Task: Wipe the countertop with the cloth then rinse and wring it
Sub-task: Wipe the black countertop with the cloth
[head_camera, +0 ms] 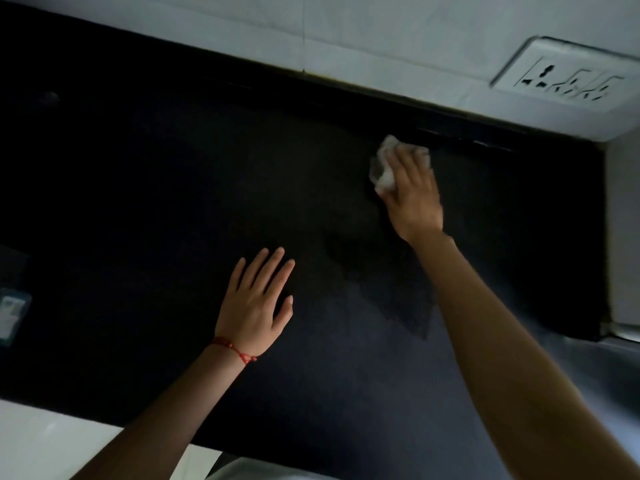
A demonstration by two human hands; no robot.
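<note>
The dark countertop [173, 209] fills most of the view. A crumpled white cloth [383, 168] lies on it near the back edge, by the wall. My right hand [412, 195] presses down on the cloth, fingers over it, so only its left part shows. My left hand [258, 299] rests flat on the counter nearer to me, fingers spread, holding nothing; a red thread circles its wrist. A wet, duller patch [398, 299] marks the counter between my two arms.
A white tiled wall [311, 32] runs along the back, with a white socket plate [568, 77] at the upper right. A steel sink edge [620, 344] shows at the right. A small packet [12, 315] lies at the far left.
</note>
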